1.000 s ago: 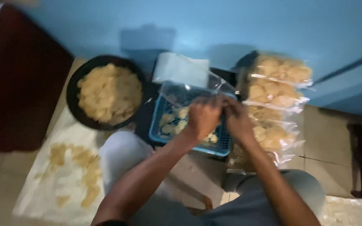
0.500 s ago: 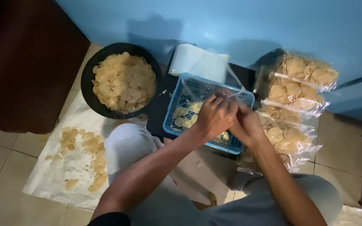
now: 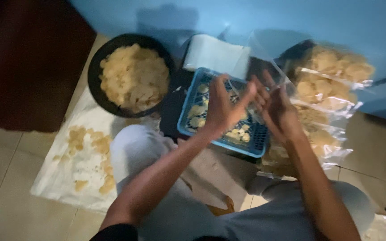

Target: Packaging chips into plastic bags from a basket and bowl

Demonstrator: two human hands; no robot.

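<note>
Fingers of the left hand (image 3: 220, 107) and right hand (image 3: 277, 107) pinch a clear plastic bag (image 3: 264, 58) open over the blue basket (image 3: 258, 143) of crackers, evidently catching spills.

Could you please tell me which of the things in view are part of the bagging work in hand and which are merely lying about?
In use:
- left hand and right hand, both on a clear plastic bag
- blue basket with chips
- black bowl of chips
- stack of empty bags
- filled chip bags

Lying about:
- loose chips on a white sheet
- dark wooden furniture
</note>
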